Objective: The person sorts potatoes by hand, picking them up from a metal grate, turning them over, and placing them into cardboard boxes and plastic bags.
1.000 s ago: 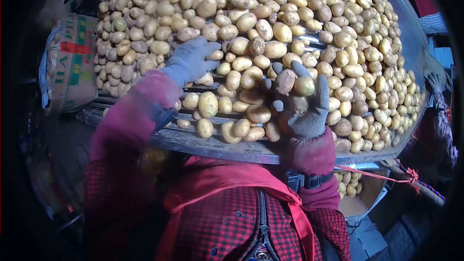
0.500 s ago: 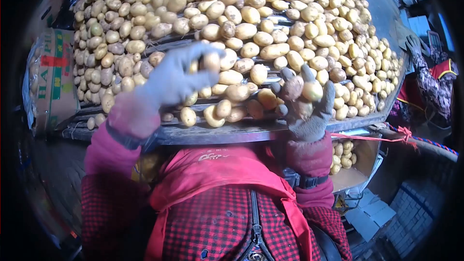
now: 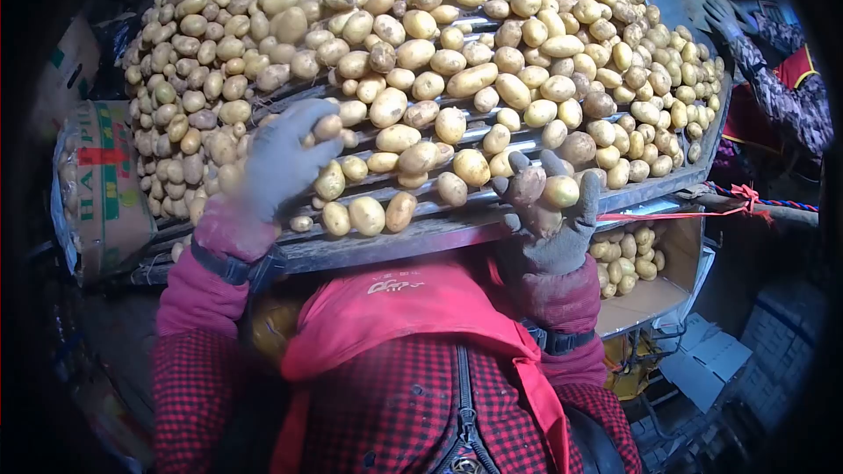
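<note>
Many potatoes point(image 3: 474, 79) are spread over a table with metal bars point(image 3: 378, 250). My left hand point(image 3: 285, 158), in a grey glove, is over the near left part of the pile, its fingers curled around a small potato point(image 3: 327, 128). Palm up at the table's near edge, my right hand point(image 3: 553, 228), also gloved, holds several potatoes point(image 3: 560, 191) between its fingers and palm. Loose potatoes point(image 3: 366, 215) lie on the bars between my two hands.
A printed cardboard box point(image 3: 105, 184) stands at the left. Below the table's right edge is an open box of potatoes point(image 3: 628, 263). A red and blue rope point(image 3: 781, 203) runs at the right, near another person's gloved hand point(image 3: 722, 17) and patterned sleeve.
My left hand has moved slightly left and down. My right hand still holds its potatoes. The view has shifted, and the potatoes on the near bars lie differently.
</note>
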Available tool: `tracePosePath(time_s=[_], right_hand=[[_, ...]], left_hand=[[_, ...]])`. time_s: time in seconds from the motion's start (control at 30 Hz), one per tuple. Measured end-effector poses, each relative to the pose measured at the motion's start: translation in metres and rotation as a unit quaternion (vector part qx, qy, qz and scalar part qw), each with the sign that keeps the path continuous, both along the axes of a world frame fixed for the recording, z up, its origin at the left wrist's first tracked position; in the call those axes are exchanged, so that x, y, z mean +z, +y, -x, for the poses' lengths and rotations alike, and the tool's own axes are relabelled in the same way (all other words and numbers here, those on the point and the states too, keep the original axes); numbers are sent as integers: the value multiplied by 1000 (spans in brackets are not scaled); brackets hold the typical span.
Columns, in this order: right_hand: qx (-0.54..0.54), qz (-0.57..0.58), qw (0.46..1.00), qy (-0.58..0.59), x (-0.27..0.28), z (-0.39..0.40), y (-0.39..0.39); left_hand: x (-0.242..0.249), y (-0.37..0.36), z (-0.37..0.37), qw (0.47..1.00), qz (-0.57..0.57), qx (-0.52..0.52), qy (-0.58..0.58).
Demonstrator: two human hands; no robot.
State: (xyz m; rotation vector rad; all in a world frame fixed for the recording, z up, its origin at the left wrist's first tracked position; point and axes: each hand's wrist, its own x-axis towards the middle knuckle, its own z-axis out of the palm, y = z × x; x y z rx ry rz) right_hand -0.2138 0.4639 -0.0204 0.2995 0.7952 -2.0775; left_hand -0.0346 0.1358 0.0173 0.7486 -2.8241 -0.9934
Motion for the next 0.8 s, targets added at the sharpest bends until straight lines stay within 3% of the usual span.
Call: tracePosePath(time_s=[0.07,0.1,0.13,0.17,0.2,0.23,0.27,0.3,0.33,0.37,0.4,0.43,0.47,0.5,0.53,0.57,0.63,0.7,0.73,0.8], right_hand=[[8,-3,1000,-17,0,-8,-2],[8,-4,1000,-18,1,-12,-3],[27,39,997,-60,5,-16,-5],[45,83,990,-101,11,-21,-9],[25,-4,991,-133,29,-30,-24],[91,35,993,-65,17,-36,-20],[129,39,989,-69,8,-42,-21],[170,44,982,-76,4,-48,-24],[206,153,962,-93,5,-48,-29],[218,91,967,-95,10,-55,-36],[225,87,965,-107,5,-62,-40],[231,82,962,-119,2,-68,-46],[282,77,935,202,5,-70,-51],[234,24,840,489,10,-72,-58],[253,70,943,204,12,-73,-64],[248,102,958,-101,13,-73,-70],[263,107,952,-112,7,-74,-71],[308,38,948,-67,0,-75,-69],[289,205,925,-141,9,-76,-82],[313,178,921,-148,-9,-82,-81]], left_hand=[[13,1,2,1000,18,6,-8],[17,9,4,984,-154,79,34],[20,18,6,932,-321,149,75],[25,26,10,932,-322,148,73],[29,35,16,918,-360,142,90],[31,45,21,901,-398,136,108],[28,59,22,885,-428,118,141],[24,69,21,922,-342,58,171],[26,79,21,936,-290,10,199],[22,85,17,933,-289,-11,215],[20,76,22,937,-117,-154,292],[24,73,19,939,-99,-222,244],[13,86,16,942,-68,-219,245],[11,91,12,938,-12,-235,255],[8,96,8,940,-1,-229,253],[6,98,4,941,9,-225,251],[7,101,-5,940,42,-215,262],[11,106,-16,937,75,-206,273],[15,107,-21,937,108,-203,264],[28,103,-32,941,121,-206,238]])
